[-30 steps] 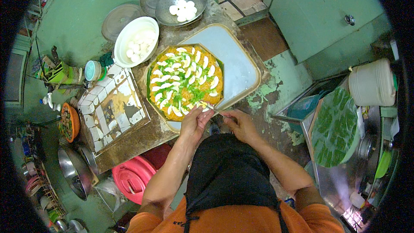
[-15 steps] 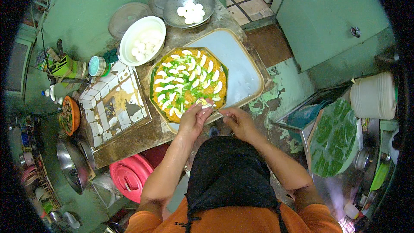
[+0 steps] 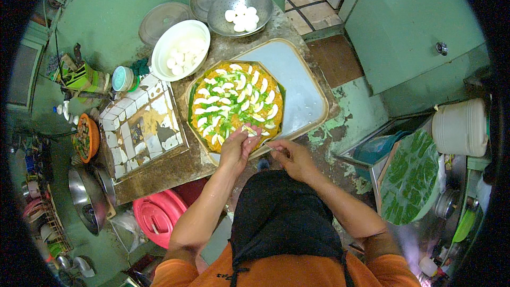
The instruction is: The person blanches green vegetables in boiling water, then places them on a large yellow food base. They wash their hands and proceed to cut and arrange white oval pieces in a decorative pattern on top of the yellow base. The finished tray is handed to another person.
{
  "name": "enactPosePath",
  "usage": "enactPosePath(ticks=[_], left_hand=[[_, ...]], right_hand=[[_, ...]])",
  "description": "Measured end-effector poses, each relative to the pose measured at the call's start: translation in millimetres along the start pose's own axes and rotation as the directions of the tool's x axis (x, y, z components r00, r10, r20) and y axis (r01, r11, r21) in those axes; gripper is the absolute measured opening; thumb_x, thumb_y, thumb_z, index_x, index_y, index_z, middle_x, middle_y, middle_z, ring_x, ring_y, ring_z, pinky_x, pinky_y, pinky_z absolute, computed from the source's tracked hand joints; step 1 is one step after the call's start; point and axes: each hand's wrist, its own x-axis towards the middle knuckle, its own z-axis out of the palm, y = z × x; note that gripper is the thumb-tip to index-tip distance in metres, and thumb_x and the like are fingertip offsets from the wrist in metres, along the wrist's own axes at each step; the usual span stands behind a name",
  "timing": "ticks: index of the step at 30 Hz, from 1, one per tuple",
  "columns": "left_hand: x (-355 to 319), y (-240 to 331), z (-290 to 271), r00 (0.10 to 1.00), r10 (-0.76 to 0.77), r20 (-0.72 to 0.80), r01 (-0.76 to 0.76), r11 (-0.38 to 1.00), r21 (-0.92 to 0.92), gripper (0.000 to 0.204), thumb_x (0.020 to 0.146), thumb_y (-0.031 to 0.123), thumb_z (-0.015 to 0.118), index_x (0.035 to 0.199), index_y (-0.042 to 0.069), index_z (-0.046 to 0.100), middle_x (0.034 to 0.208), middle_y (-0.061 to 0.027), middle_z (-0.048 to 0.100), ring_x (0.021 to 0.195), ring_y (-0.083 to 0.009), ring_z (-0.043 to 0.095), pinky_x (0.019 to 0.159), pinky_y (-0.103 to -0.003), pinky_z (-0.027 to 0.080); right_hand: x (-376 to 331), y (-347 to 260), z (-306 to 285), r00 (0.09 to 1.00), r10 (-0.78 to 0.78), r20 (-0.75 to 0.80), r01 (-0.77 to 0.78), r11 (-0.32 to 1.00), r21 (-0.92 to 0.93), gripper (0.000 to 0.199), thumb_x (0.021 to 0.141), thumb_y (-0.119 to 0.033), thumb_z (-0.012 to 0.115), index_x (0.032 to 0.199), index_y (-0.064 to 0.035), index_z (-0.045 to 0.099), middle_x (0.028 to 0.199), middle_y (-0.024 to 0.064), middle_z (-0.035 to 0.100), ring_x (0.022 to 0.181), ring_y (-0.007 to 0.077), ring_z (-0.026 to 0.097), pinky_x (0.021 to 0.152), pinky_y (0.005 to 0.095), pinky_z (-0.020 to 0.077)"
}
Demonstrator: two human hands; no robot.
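An octagonal tray of orange noodles (image 3: 212, 122), edged with green leaf, lies in front of me, topped with chopped greens and white egg slices (image 3: 254, 97). Over its near edge my left hand (image 3: 239, 146) is turned palm up with fingers curled, cradling a cut piece of boiled egg (image 3: 248, 129). Just to the right, the fingers of my right hand (image 3: 291, 155) pinch a thin, narrow tool (image 3: 267, 142) that points at the left hand; its kind is too small to make out. Beneath the noodles is a large pale blue tray (image 3: 304, 93) with a tan rim.
Behind the noodles stand a white basin (image 3: 159, 58) of peeled eggs and a metal colander (image 3: 218, 15) with more eggs. A broken-tiled block (image 3: 122, 151) adjoins on the left, above a red lidded tub (image 3: 159, 218). Leaves (image 3: 409, 178) lie at the right.
The view has shifted slightly, so the table sits a little further right. My right fingers have changed their angle a little near the left hand; the left still holds the egg.
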Motion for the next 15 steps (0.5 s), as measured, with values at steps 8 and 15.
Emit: enactPosePath(ticks=[8,15], left_hand=[[2.0,9.3,-10.3,0.994,0.004,-0.106,-0.007,0.999,-0.031,0.03,0.094,0.001,0.043,0.124,-0.007,0.044,0.108,-0.0185,0.06,0.101,-0.0292,0.063,0.087,-0.037,0.057],[-3.5,17.0,-18.6,0.997,0.031,-0.064,-0.022,0.992,0.127,0.029,0.095,0.002,0.044,0.123,-0.006,0.046,0.11,-0.0177,0.06,0.098,-0.0274,0.065,0.083,-0.036,0.058]], right_hand=[[26.3,20.0,25.9,0.996,0.052,-0.068,-0.045,0.995,0.094,0.028,0.094,-0.019,0.055,0.119,-0.006,0.059,0.096,0.0085,0.067,0.058,0.0125,0.06,0.054,0.0267,0.0484],[0.7,5.9,41.5,0.976,0.193,0.101,-0.216,0.919,0.329,0.029,0.094,-0.019,0.054,0.12,-0.0057,0.056,0.098,0.0075,0.066,0.065,0.015,0.063,0.058,0.0283,0.05]])
